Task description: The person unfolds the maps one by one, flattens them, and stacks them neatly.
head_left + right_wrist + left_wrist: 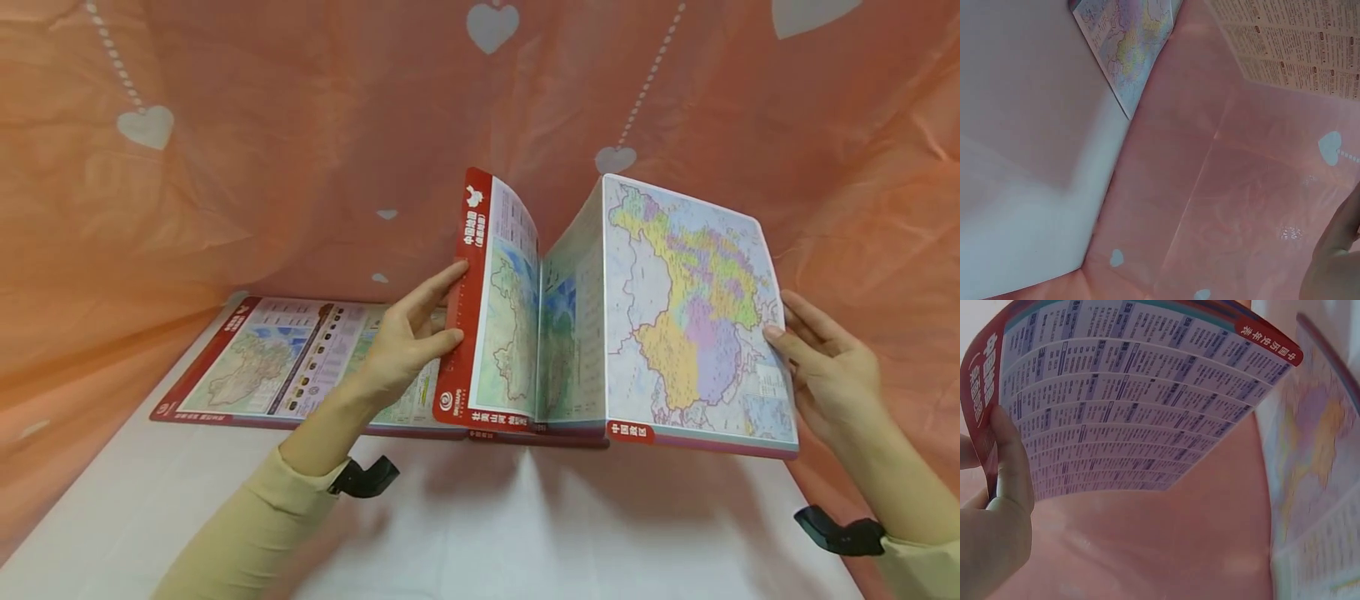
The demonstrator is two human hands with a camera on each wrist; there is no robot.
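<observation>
**Head view: folded map held up mid-fold**

Head view shows the map (600, 333) lifted above the table (487, 533), creased into upright panels. The left hand (405, 342) pinches its red left edge, thumb in front; the right hand (825, 367) steadies the right edge with nearly straight fingers. Judged, the next move needs the panels pressed together evenly. A second map (285, 367) lies flat, far left. Readable: "中国地图", "中国政区".
</observation>
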